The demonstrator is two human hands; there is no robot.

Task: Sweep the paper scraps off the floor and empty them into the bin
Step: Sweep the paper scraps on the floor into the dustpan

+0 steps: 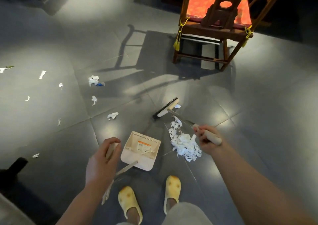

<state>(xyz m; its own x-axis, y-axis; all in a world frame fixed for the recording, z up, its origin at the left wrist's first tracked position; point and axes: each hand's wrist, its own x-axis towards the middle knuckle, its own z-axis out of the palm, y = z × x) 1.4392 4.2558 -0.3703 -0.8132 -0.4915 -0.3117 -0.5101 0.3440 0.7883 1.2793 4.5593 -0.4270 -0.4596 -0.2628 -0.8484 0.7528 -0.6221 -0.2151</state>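
Head view looks down on a dark tiled floor (51, 121) that fills the frame. At one o'clock, far from the person, stands a wooden chair (215, 28) with an orange-red cushion and yellow tassels at its seat corners, its shadow falling toward ten o'clock.

Near the middle lies the broom (167, 108): its brush head rests on the floor with its long axis running from seven to one o'clock, dark bristles facing ten o'clock. Its metal shaft slants back toward four o'clock into the right hand (205, 137), whose fingers are curled tightly round the pale grip.

Just beside that hand, toward seven o'clock from it, sits the gathered heap of white paper scraps (185, 144), stretching from the shaft down toward five o'clock.

Left of the heap stands the cream dustpan (141, 150), mouth opening toward twelve o'clock, a few scraps and an orange label inside. Its handle runs down toward seven o'clock, and the left hand (103, 161) wraps round the handle's pale top.

Yellow slippers (130, 202) show at six o'clock.

Loose scraps (93, 81) lie scattered from nine to eleven o'clock, well apart from the heap.
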